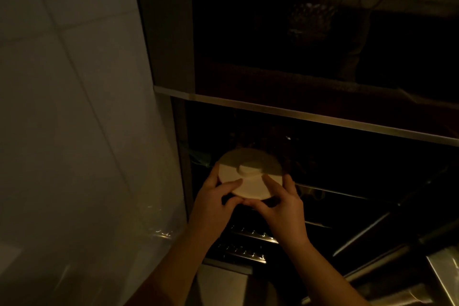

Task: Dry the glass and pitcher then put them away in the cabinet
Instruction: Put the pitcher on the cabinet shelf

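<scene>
The scene is very dark. Both my hands hold a round cream-coloured lid point(250, 181) with a raised knob in its middle, at the mouth of the lower cabinet shelf. My left hand point(216, 196) grips its left edge, thumb lying on top. My right hand point(283, 196) grips the right edge, thumb on top too. Whatever is under the lid is hidden in shadow, so I cannot tell whether the pitcher is beneath it. No glass can be made out.
A tiled wall point(74, 107) fills the left. A metal shelf edge point(298, 114) crosses above my hands, with a dark upper shelf holding a faint patterned object point(310, 20). A wire rack point(248, 238) sits below my hands. Metal rails point(372, 228) slant at the right.
</scene>
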`<state>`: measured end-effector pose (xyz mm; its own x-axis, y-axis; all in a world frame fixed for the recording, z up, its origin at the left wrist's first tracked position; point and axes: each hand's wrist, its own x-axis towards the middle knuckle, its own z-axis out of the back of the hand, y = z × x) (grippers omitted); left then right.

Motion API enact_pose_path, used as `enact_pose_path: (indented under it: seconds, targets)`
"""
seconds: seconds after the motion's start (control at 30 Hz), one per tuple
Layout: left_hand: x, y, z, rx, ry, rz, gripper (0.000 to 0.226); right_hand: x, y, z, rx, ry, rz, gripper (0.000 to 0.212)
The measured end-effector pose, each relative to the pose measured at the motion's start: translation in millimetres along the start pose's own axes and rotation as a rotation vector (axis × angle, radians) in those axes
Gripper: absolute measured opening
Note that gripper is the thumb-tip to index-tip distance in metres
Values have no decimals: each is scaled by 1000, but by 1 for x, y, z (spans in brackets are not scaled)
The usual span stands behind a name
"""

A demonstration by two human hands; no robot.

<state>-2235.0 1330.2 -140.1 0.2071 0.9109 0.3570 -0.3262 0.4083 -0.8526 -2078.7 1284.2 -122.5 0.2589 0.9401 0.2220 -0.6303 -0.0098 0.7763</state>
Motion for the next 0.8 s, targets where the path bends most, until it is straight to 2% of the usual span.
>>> enact_pose_path:
  seconds: [0.13, 0.4, 0.5, 0.8]
  targets:
    - [2, 11, -10, 122, -88, -13, 35, 10, -4, -4, 9, 25, -1, 86]
    - [8, 25, -14, 290, -144, -79, 27, 23, -11, -7, -79, 99, 72, 53]
    - [15, 30, -14, 371, -161, -135, 37, 26, -10, -10, -77, 69, 44, 49]
    - [25, 36, -17, 490, -162, -112, 35, 30, -9, -24, -157, -59, 53, 37]
